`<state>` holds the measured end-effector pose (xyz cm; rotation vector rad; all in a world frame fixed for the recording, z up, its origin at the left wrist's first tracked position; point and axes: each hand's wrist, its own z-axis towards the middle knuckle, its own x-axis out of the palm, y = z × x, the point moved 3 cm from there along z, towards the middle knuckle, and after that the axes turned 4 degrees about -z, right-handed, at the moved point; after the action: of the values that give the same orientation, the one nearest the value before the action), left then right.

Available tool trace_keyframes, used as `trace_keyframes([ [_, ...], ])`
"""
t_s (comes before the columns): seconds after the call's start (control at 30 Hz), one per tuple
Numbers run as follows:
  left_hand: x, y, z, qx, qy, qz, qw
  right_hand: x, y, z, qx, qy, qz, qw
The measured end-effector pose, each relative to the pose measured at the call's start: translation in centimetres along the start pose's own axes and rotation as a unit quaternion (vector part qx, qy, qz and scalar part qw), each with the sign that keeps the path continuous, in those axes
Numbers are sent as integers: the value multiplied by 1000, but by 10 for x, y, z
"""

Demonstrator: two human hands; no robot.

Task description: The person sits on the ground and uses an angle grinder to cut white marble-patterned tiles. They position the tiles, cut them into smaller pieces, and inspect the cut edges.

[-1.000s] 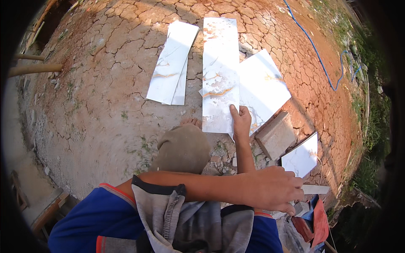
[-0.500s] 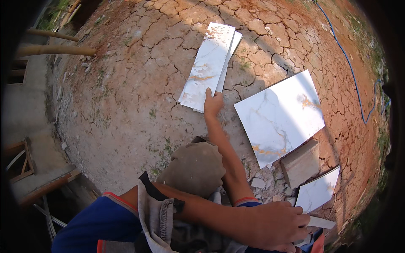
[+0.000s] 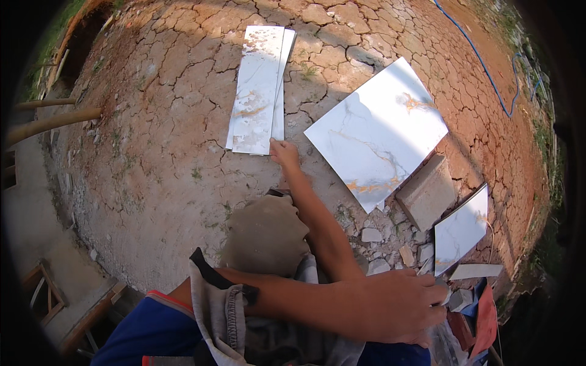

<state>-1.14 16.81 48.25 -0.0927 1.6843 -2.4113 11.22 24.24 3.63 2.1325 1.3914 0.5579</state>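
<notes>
My right hand [image 3: 284, 153] reaches forward, its thumb and fingers closed on the near right corner of a narrow strip of white marble-look tile [image 3: 255, 100]. The strip has gold veining and brownish smears. Beneath it, fanned slightly to the right, another white strip [image 3: 278, 119] shows along its edge. My left forearm crosses in front of my body. At its end my left hand [image 3: 397, 305] lies palm down over my right leg, fingers loosely spread and holding nothing visible. To the right of the strips is a large white tile [image 3: 375, 134] with gold veins.
A beige block [image 3: 427, 192] lies beside the large tile, with a smaller white tile piece [image 3: 462, 229] and rubble [image 3: 370, 235] nearby. Bamboo poles [image 3: 55, 125] jut in from the left. A blue hose [image 3: 482, 52] runs over cracked soil. A grey-brown rounded shape [image 3: 267, 238] lies beside my right forearm.
The view has swung, so the tiles sit farther left and higher in it. My right hand has slid from the strip's top toward its near right corner. My left hand stays put.
</notes>
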Motion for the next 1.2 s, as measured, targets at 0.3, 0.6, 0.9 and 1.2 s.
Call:
trace_keyframes([
  [0.3,18,11,5,-5,95,57,994,-284,-45,-135,-115,-555,-197,800],
  [0.6,58,36,21,23,168,187,968,-334,-107,-101,-32,-375,216,901],
  [0.9,33,62,37,36,200,70,977,-336,-105,-97,-102,-300,256,913],
  [1.2,17,92,103,-135,6,-141,981,-328,-75,-94,-54,-293,286,911],
])
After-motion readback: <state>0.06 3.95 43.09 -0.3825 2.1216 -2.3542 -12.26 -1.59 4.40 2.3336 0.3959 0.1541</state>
